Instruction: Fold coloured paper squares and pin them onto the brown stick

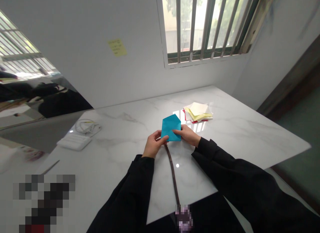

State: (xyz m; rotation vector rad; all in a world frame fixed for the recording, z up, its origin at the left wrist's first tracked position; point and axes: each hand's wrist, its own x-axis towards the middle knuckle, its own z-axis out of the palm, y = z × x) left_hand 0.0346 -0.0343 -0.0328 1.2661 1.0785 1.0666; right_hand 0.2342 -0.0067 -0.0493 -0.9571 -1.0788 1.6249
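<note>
A folded piece of blue paper (pixel 171 126) with a pointed top is held up over the marble-patterned table. My left hand (pixel 154 143) grips its lower left corner, thumb on the front face. At the right edge, my right hand (pixel 188 134) pinches the same paper, with the thumb lying across its front. Fingers behind the paper are hidden. A thin brown stick-like strip (pixel 172 169) runs from below the paper toward the table's front edge.
Behind the paper, to the right, lies a stack of white, yellow and red papers (pixel 198 112) on the table (pixel 120 126). A white box (pixel 74 141) and a coiled cable (pixel 87 127) are at the left. A pen-like object (pixel 51 167) lies nearer the front left.
</note>
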